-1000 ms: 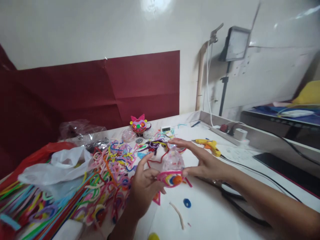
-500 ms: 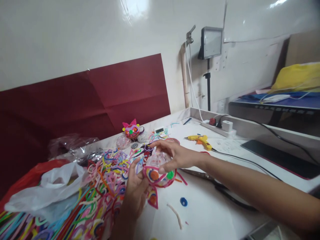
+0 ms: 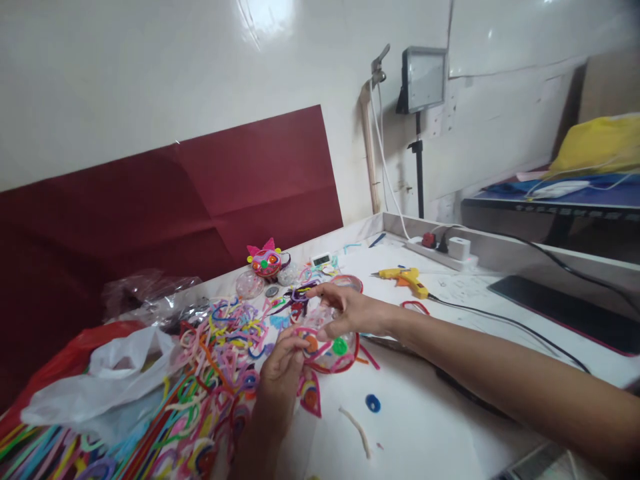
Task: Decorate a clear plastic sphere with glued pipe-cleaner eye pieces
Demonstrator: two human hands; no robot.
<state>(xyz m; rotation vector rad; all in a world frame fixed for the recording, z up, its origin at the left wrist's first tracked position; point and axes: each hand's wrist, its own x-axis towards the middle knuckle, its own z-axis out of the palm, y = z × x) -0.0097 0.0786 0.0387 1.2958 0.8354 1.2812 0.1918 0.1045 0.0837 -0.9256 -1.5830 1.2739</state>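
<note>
A clear plastic shell (image 3: 333,360) edged with pink and red pipe cleaner is between my two hands, with a green coil (image 3: 340,346) and an orange coil (image 3: 311,343) on its front. My left hand (image 3: 281,373) is closed at its left edge, fingertips by the orange coil. My right hand (image 3: 353,312) curves over the shell's top and back, thumb near the rim; part of the shell is hidden behind it. Just below lies a pink-edged, leaf-shaped pipe-cleaner piece (image 3: 311,395). On the white table are a blue coil (image 3: 373,403) and a cream pipe-cleaner length (image 3: 356,430).
A pile of colourful pipe cleaners (image 3: 200,387) and a white plastic bag (image 3: 115,373) cover the left side. A finished pink-eared face (image 3: 265,261) stands at the back. To the right are a yellow glue gun (image 3: 407,280), a power strip (image 3: 443,255) and a dark phone (image 3: 565,313).
My left fingers have closed in from beside the shell to the front near the orange coil. The right hand keeps about the same place, and the view has shifted slightly.
</note>
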